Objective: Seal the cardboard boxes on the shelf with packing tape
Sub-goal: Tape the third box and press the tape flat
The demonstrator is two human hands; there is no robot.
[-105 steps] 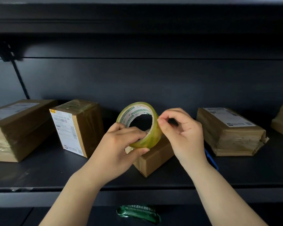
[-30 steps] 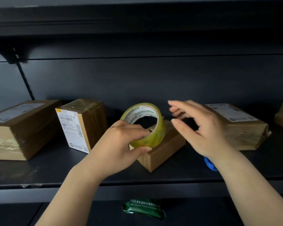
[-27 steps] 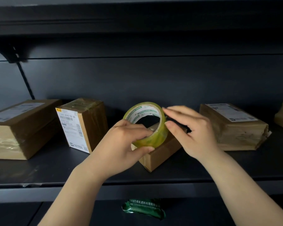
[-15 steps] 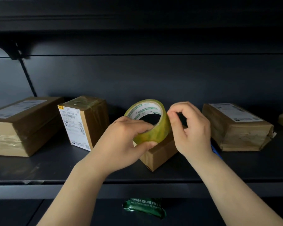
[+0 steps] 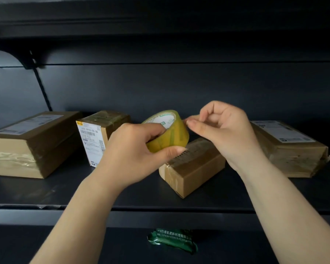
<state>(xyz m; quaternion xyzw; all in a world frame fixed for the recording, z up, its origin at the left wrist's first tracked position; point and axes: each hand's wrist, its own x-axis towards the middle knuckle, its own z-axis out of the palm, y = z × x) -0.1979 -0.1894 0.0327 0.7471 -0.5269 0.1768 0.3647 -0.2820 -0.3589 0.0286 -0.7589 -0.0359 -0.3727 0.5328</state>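
Left hand (image 5: 135, 149) clasps the yellowish clear packing-tape roll (image 5: 169, 135) above a small brown cardboard box (image 5: 193, 166) (on the dark shelf (image 5: 46, 189)); right hand (image 5: 223, 130) pinches at the roll's edge.

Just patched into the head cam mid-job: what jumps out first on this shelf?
Dead centre, the left hand grips a yellowish tape roll while the right hand pinches at its upper edge, just above a small cardboard box lying at an angle on the dark shelf. Taped parcels flank them, and a green packet lies on the level below.
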